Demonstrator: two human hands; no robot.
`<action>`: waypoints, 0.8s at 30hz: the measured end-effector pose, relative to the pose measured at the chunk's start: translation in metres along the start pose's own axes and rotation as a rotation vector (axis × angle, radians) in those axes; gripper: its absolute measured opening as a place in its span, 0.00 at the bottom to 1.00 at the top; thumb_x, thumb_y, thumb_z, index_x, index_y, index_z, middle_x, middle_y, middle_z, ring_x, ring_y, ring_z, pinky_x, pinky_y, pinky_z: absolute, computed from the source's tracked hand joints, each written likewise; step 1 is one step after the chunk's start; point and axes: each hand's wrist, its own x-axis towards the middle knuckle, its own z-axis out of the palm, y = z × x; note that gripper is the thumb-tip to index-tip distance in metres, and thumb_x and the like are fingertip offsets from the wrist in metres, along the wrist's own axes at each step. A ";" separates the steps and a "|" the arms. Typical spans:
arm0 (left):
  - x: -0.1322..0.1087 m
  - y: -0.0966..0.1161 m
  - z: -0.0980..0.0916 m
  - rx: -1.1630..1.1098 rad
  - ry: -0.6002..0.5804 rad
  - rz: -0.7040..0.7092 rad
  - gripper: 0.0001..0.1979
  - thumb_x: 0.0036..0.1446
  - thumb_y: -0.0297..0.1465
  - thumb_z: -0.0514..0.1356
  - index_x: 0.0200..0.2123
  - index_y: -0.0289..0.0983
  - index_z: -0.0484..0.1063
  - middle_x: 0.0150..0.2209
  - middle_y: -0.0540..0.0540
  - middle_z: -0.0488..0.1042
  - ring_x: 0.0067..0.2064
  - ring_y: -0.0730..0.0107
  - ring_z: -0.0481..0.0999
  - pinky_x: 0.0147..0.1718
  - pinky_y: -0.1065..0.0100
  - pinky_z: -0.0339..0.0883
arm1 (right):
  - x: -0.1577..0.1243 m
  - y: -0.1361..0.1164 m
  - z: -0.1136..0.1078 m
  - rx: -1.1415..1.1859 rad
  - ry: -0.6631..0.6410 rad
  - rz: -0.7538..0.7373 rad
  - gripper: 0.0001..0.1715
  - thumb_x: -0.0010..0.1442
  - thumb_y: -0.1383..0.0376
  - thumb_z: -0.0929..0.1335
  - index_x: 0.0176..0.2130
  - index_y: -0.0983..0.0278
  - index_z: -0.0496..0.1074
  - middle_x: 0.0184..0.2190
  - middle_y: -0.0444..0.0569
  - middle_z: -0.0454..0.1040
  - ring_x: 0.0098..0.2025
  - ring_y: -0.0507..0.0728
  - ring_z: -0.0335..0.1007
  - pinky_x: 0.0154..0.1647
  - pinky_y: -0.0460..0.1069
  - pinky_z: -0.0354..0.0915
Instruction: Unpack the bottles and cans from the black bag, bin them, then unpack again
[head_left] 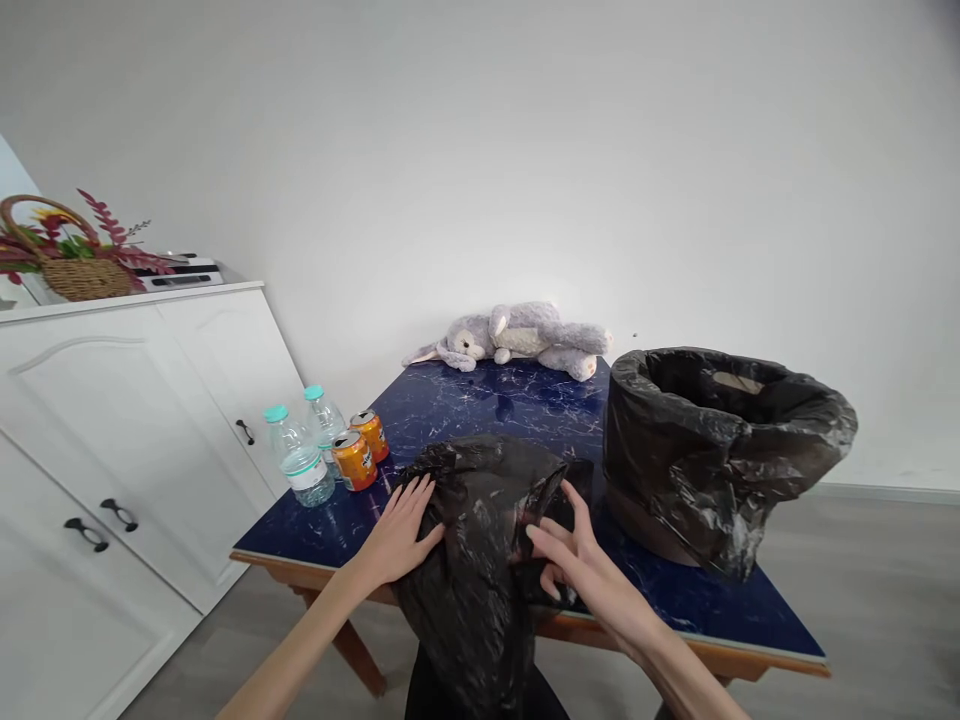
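A crumpled black plastic bag lies over the front of the blue table, and its lower end hangs past the front edge. My left hand rests flat on the bag's left side with the fingers stretched out. At the bag's right side is my right hand, its thumb and forefinger apart and its other fingers bent. The forefinger tip touches or nearly touches the thin film there. To the right of that hand stands a bin lined with another black bag folded over its rim.
Two clear bottles with teal caps and two orange cans stand at the table's left. A grey plush rabbit lies along the back of the table. White cabinets bearing a flower basket stand left.
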 end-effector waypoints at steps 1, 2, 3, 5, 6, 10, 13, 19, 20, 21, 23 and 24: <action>0.002 0.001 0.003 0.018 -0.006 -0.026 0.39 0.73 0.52 0.48 0.77 0.36 0.51 0.78 0.37 0.49 0.78 0.47 0.47 0.75 0.43 0.44 | 0.000 0.000 0.002 -0.020 -0.002 0.005 0.75 0.60 0.41 0.75 0.75 0.43 0.19 0.64 0.58 0.70 0.31 0.53 0.72 0.35 0.51 0.74; 0.004 0.002 0.005 0.031 -0.005 -0.046 0.39 0.73 0.53 0.48 0.77 0.35 0.52 0.78 0.37 0.49 0.78 0.47 0.47 0.75 0.43 0.44 | 0.000 0.001 0.003 -0.056 0.007 -0.012 0.75 0.59 0.41 0.76 0.76 0.45 0.19 0.58 0.56 0.75 0.30 0.53 0.72 0.34 0.51 0.74; 0.005 0.003 0.007 0.038 0.004 -0.061 0.40 0.72 0.54 0.48 0.76 0.35 0.53 0.78 0.36 0.49 0.78 0.46 0.48 0.74 0.43 0.44 | 0.002 0.002 0.004 -0.107 0.029 -0.055 0.75 0.60 0.42 0.76 0.76 0.48 0.21 0.52 0.53 0.78 0.31 0.54 0.72 0.36 0.51 0.74; 0.006 0.007 0.008 0.038 0.041 -0.071 0.41 0.71 0.56 0.49 0.75 0.36 0.56 0.76 0.35 0.54 0.77 0.45 0.51 0.74 0.41 0.46 | 0.007 0.005 0.002 -0.268 0.129 -0.194 0.68 0.63 0.43 0.73 0.77 0.54 0.26 0.41 0.47 0.77 0.33 0.56 0.73 0.39 0.53 0.74; 0.006 0.011 0.006 0.034 0.072 -0.071 0.40 0.70 0.56 0.50 0.74 0.36 0.59 0.75 0.34 0.57 0.76 0.43 0.54 0.73 0.39 0.47 | 0.009 0.007 0.000 -0.376 0.200 -0.266 0.63 0.65 0.43 0.70 0.77 0.55 0.29 0.38 0.46 0.75 0.33 0.57 0.73 0.39 0.54 0.75; 0.005 0.029 -0.011 -0.011 0.340 -0.063 0.29 0.74 0.50 0.49 0.63 0.36 0.73 0.65 0.32 0.71 0.70 0.44 0.66 0.68 0.42 0.58 | 0.011 0.020 -0.005 -0.841 0.501 -0.470 0.41 0.72 0.49 0.61 0.75 0.60 0.44 0.45 0.57 0.71 0.42 0.66 0.76 0.41 0.61 0.76; 0.011 0.037 -0.025 -0.084 0.475 -0.015 0.23 0.77 0.43 0.46 0.61 0.40 0.73 0.64 0.37 0.72 0.69 0.51 0.67 0.69 0.46 0.59 | 0.003 0.026 0.004 -1.129 0.634 -0.637 0.30 0.73 0.56 0.59 0.70 0.60 0.58 0.61 0.69 0.64 0.62 0.77 0.68 0.54 0.72 0.72; 0.043 0.022 -0.015 -0.092 0.207 0.061 0.27 0.76 0.46 0.48 0.71 0.46 0.63 0.75 0.42 0.61 0.77 0.49 0.52 0.73 0.38 0.45 | 0.016 0.034 0.037 -1.371 0.277 -0.704 0.30 0.76 0.56 0.60 0.73 0.58 0.61 0.74 0.56 0.59 0.78 0.73 0.46 0.72 0.74 0.57; 0.047 0.019 -0.010 -0.086 0.172 0.032 0.27 0.75 0.47 0.48 0.72 0.47 0.63 0.75 0.42 0.60 0.77 0.47 0.52 0.73 0.34 0.43 | 0.024 0.038 0.038 -1.404 0.231 -0.630 0.33 0.76 0.51 0.60 0.74 0.60 0.60 0.75 0.58 0.57 0.77 0.75 0.46 0.72 0.76 0.56; 0.050 0.015 -0.005 -0.077 0.150 -0.007 0.27 0.75 0.47 0.48 0.72 0.48 0.64 0.75 0.41 0.60 0.77 0.44 0.53 0.72 0.31 0.41 | 0.031 0.042 0.037 -1.434 0.192 -0.548 0.37 0.76 0.48 0.60 0.74 0.61 0.60 0.75 0.60 0.56 0.77 0.77 0.46 0.71 0.77 0.55; 0.051 0.012 0.004 -0.051 0.136 -0.082 0.28 0.74 0.47 0.49 0.70 0.46 0.66 0.74 0.37 0.61 0.76 0.40 0.54 0.70 0.26 0.39 | 0.042 0.047 0.032 -1.472 0.141 -0.413 0.40 0.75 0.45 0.58 0.74 0.65 0.61 0.75 0.62 0.56 0.76 0.79 0.48 0.71 0.79 0.54; 0.050 0.011 0.005 -0.042 0.138 -0.106 0.28 0.74 0.47 0.50 0.70 0.44 0.67 0.73 0.36 0.62 0.76 0.39 0.54 0.70 0.25 0.38 | 0.042 0.048 0.029 -1.479 0.135 -0.378 0.40 0.76 0.45 0.58 0.74 0.66 0.61 0.75 0.63 0.56 0.76 0.78 0.48 0.71 0.78 0.54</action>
